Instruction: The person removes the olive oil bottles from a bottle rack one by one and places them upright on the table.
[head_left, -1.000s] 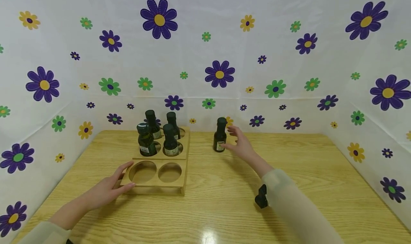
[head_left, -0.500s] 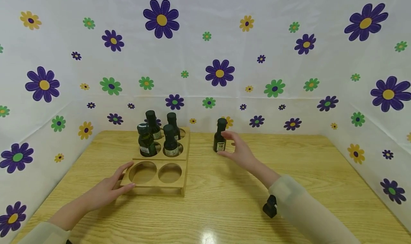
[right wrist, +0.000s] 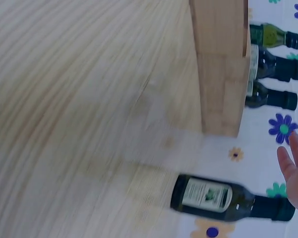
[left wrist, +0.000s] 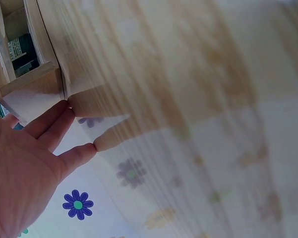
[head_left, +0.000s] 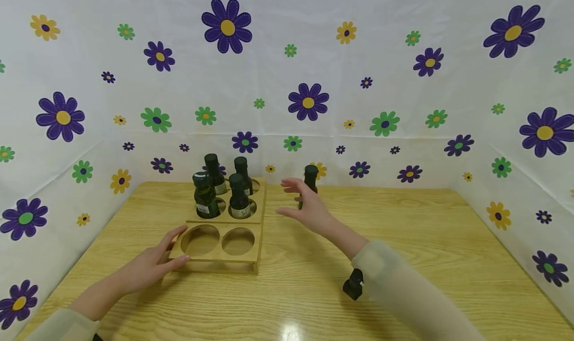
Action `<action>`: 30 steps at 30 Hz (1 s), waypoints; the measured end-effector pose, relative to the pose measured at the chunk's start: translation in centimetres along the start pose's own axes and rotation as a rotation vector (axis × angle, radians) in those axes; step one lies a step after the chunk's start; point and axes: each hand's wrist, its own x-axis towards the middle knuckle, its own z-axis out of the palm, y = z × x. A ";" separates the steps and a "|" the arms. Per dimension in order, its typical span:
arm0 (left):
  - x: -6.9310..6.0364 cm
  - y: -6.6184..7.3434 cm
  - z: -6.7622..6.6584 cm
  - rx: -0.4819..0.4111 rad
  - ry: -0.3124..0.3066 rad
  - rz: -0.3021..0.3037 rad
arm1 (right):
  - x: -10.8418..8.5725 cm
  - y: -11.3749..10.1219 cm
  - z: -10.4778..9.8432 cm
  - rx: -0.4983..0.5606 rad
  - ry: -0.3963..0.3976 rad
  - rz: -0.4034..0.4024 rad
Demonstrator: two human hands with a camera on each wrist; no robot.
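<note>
A wooden rack (head_left: 215,257) with round holes stands left of centre in the head view; several dark bottles, one of them at its rear left (head_left: 206,201), sit in its back holes, and two front holes hold nothing. My left hand (head_left: 143,268) rests against the rack's left side, fingers extended. My right hand (head_left: 314,211) hovers with fingers spread and nothing in them, between the rack and a lone dark bottle (head_left: 311,176), hiding much of that bottle. In the right wrist view the lone bottle (right wrist: 207,195) stands on the table, its label showing, near my right hand (right wrist: 297,178).
A light wooden table (head_left: 403,241) spreads around the rack. White cloth (head_left: 269,77) printed with flowers encloses the back and both sides. A small black device (head_left: 353,284) hangs at my right wrist.
My right hand has moved left from beside the lone bottle and now passes in front of it. The bottle has stayed in place, and my left hand has kept its position on the rack.
</note>
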 end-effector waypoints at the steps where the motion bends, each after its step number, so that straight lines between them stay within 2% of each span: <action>1: 0.0 0.0 0.0 0.000 0.001 -0.001 | 0.3 -0.1 0.3 0.013 -0.008 0.004; 7: 0.2 0.1 0.1 0.001 0.010 -0.006 | 2.0 -0.9 2.1 0.036 -0.066 0.021; 16: 0.3 0.7 0.0 -0.001 0.016 -0.015 | 3.9 -1.4 4.4 0.078 -0.102 0.029; 25: 0.2 1.1 -0.2 -0.014 0.004 -0.013 | 5.2 -1.6 5.7 0.116 -0.103 0.113; 30: 0.3 0.8 -0.1 -0.012 0.000 -0.026 | 5.6 -1.2 6.6 0.118 -0.111 0.150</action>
